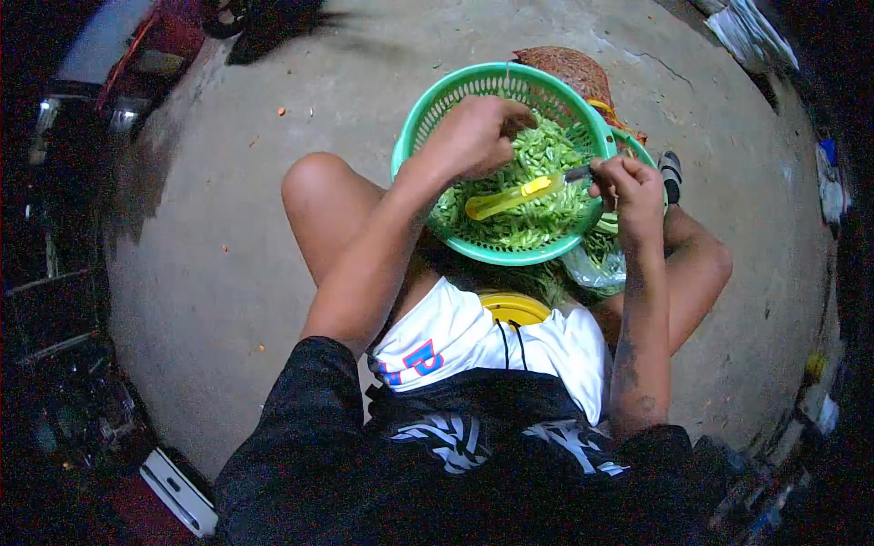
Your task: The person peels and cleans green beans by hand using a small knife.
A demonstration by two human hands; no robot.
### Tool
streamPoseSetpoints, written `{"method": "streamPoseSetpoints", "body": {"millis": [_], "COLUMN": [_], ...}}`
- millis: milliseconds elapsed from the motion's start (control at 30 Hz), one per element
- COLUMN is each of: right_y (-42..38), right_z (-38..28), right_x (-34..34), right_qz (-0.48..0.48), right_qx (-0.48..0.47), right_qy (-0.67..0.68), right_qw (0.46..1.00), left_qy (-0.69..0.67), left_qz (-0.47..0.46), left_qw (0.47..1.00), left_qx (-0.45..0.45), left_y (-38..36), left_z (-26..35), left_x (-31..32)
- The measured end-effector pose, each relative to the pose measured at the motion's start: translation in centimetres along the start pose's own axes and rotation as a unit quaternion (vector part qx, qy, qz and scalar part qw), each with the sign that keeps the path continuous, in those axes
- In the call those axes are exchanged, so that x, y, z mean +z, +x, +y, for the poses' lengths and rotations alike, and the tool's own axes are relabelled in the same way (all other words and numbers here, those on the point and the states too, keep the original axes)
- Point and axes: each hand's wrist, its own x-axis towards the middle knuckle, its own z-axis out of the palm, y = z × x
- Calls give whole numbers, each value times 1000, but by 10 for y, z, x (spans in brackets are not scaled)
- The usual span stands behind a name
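A green plastic basket (407, 146) holds a heap of thin, pale green vegetable slices (537, 223). My left hand (478, 136) reaches over the left side of the basket with its fingers curled in above the slices; what they hold, if anything, is hidden. At the right rim, my right hand (630, 187) is closed on the dark, narrow end of a yellow-handled tool (519, 194). Its translucent yellow handle points left across the basket, over the slices. I cannot tell whether this tool is a knife or a peeler.
Behind the basket sits a reddish-brown woven bag (569, 71). A second green container (637, 144) and a clear plastic bag (596, 271) lie at the right, by my bent leg. Something round and yellow (514, 308) shows between my legs. Small orange scraps dot the concrete floor (218, 273).
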Motion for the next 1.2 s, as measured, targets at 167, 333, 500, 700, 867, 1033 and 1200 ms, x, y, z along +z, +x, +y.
{"method": "streamPoseSetpoints", "body": {"millis": [167,333,500,700,867,1033,1200], "right_y": [21,46,56,100,198,246,264], "right_z": [-20,-36,-57,-57,36,156,260], "right_x": [-10,-27,-31,-69,-150,-146,-100], "right_qz": [-37,-89,-95,-42,34,-219,-244], "right_qx": [-10,0,25,-98,-89,8,-137], "right_qy": [-47,-98,-53,-106,-306,-556,-529], "right_qw": [998,991,994,989,947,802,801], "left_qy": [10,125,-102,-120,-203,-76,-107], "left_qz": [60,111,33,95,35,-110,-114], "left_qw": [996,982,994,988,977,982,979], "left_qx": [-59,84,21,25,-63,-130,-129], "left_y": [-4,-4,1,4,2,24,38], "left_z": [18,9,46,34,31,42,42], "left_x": [8,9,-4,4,-4,-1,9]}}
